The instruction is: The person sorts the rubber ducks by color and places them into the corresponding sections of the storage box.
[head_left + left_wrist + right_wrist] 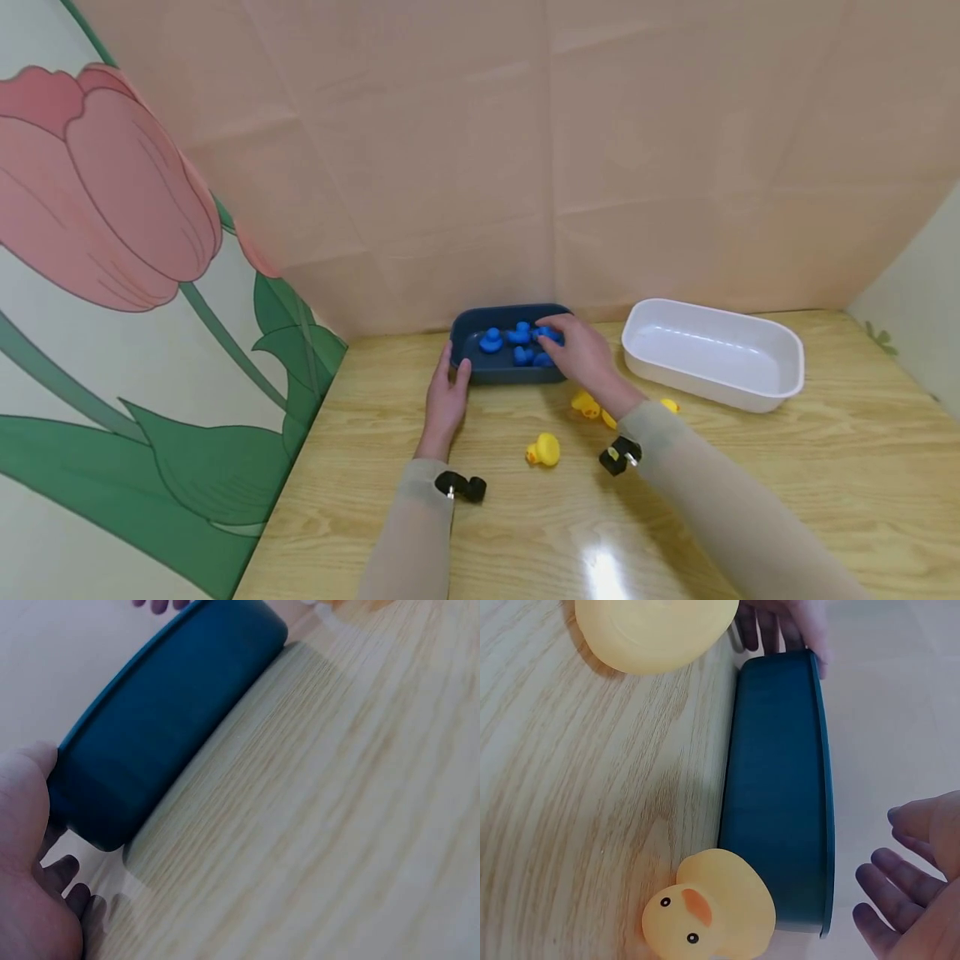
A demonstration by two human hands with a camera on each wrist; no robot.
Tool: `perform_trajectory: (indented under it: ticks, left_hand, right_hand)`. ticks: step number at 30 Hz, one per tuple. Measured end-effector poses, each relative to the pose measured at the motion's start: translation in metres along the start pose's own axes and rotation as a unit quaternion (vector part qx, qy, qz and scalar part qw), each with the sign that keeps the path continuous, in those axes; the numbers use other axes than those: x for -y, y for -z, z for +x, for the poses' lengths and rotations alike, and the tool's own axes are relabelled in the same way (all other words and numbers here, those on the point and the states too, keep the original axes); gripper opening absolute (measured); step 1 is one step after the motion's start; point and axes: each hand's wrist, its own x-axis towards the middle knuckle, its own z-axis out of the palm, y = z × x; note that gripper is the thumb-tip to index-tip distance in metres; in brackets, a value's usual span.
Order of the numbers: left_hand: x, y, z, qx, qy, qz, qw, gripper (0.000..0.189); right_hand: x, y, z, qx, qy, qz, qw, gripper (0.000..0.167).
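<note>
My left hand point(444, 407) grips the left end of a dark blue tray point(510, 377), its thumb at the front corner and its fingers along the side. In the left wrist view the thumb lies against the tray wall point(150, 735). Several blue rubber ducks point(491, 340) lie inside the tray. Over its right end, my right hand point(588, 358) reaches in with fingers apart, close to a blue duck point(546, 334). The right wrist view shows that hand point(919, 892) above the rim with loosely bent fingers and nothing between them.
A yellow rubber duck point(543, 450) lies on its side on the wooden table point(360, 450). More yellow ducks point(585, 405) are partly hidden below my right forearm, near the tray's front. At the right stands a white tray point(712, 390). A pinkish covered wall point(450, 208) rises behind.
</note>
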Motion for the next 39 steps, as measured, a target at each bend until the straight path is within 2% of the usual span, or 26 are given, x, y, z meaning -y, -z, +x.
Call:
perform_trajectory:
  ticks: [6,15,22,29,39]
  left_hand:
    - [0.000,-0.001,0.000,0.001,0.000,-0.003,1.0000,0.068]
    - [0.001,-0.001,-0.001,0.002,0.000,0.004,1.0000,0.075]
    - [0.000,0.000,-0.001,0.003,0.004,0.000,1.0000,0.076]
    - [0.000,-0.001,-0.002,0.000,0.005,-0.004,1.0000,0.068]
    - [0.001,-0.001,0.001,0.002,0.009,0.003,1.0000,0.072]
  right_hand:
    - [0.002,0.004,-0.007,0.001,0.000,0.008,1.0000,0.036]
    - [0.000,0.021,-0.022,0.003,-0.005,0.000,1.0000,0.039]
    - [0.000,0.034,-0.034,-0.004,-0.023,-0.013,0.9996,0.042]
    - [-0.005,0.048,-0.045,-0.020,-0.008,-0.013,0.9997,0.042]
    - [-0.016,0.063,-0.064,-0.027,-0.002,-0.035,0.9990,0.041]
